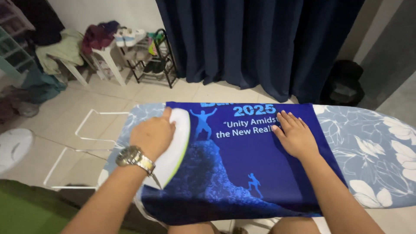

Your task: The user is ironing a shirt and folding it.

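Note:
A dark blue printed shirt [242, 160] lies spread over an ironing board [377, 143] with a pale blue floral cover. My left hand [151, 135], with a metal wristwatch, grips the handle of a white and lime-green iron [175, 145] that rests on the shirt's left part. My right hand [294, 136] lies flat on the shirt to the right, fingers spread, pressing the cloth down.
Dark navy curtains [255, 43] hang behind the board. A black shoe rack [154, 56] and a white plastic stool [102, 58] piled with clothes stand at the back left. A white wire frame [82, 134] lies on the tiled floor, a white fan [13, 149] at far left.

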